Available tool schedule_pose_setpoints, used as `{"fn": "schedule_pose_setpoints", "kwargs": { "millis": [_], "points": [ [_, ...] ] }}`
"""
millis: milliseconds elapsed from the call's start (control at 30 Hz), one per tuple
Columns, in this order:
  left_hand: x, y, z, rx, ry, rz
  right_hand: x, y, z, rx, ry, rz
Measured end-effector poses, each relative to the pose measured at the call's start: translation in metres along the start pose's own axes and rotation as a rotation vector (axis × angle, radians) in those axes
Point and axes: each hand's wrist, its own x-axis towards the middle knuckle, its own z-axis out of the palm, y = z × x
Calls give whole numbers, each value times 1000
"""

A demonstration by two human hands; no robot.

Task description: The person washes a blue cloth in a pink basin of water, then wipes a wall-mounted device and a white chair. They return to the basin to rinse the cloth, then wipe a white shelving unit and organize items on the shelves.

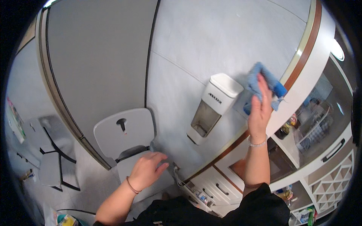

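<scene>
My right hand (pixel 261 108) is spread over a blue cloth (pixel 256 82) and presses it against the light grey tiled wall (pixel 226 42), close to the brown and cream trim of the white cabinet. Just left of the cloth, a white wall-mounted dispenser (pixel 216 97) with a see-through lower window bears dark lettering. My left hand (pixel 150 169) holds nothing, its fingers apart and slightly curled, above the seat of a grey chair (pixel 127 132). A bracelet circles each wrist.
A large grey panel (pixel 101 62) stands behind the chair, with a metal-edged frame on its left. A folding chair (pixel 51 152) shows at far left. White cabinets (pixel 294 172) with glass doors, a lattice rack and stored items line the right. Drawers (pixel 215 186) lie below the dispenser.
</scene>
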Motion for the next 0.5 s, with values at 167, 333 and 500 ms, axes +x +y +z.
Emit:
{"fn": "schedule_pose_setpoints", "kwargs": {
  "millis": [167, 333, 500],
  "points": [
    [107, 34, 1, -68, 180, 163, 15, 16, 24, 123, -440, 50],
    [191, 54, 35, -263, 321, 229, 42, 15, 18, 114, -610, -53],
    [222, 55, 59, -405, 337, 275, 39, 16, 31, -27, -635, -81]
  ]
}}
